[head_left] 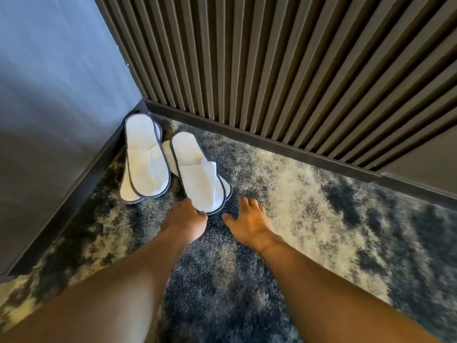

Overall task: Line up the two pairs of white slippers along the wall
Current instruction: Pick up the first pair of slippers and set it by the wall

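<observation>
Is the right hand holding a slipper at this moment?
No. The right hand is spread open over the carpet, beside the nearer slipper stack and apart from it.

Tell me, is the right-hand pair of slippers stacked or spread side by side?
Stacked. The right-hand pair shows one slipper lying on another, whose edge peeks out along its left side. Both hands are empty.

lower slipper of each stacked pair (166, 154) mostly covered, left hand's (184, 220) fingertips hidden, forearms cropped

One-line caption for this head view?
Both hands, left hand and right hand, reach toward stacked white slippers in a carpeted corner.
</observation>
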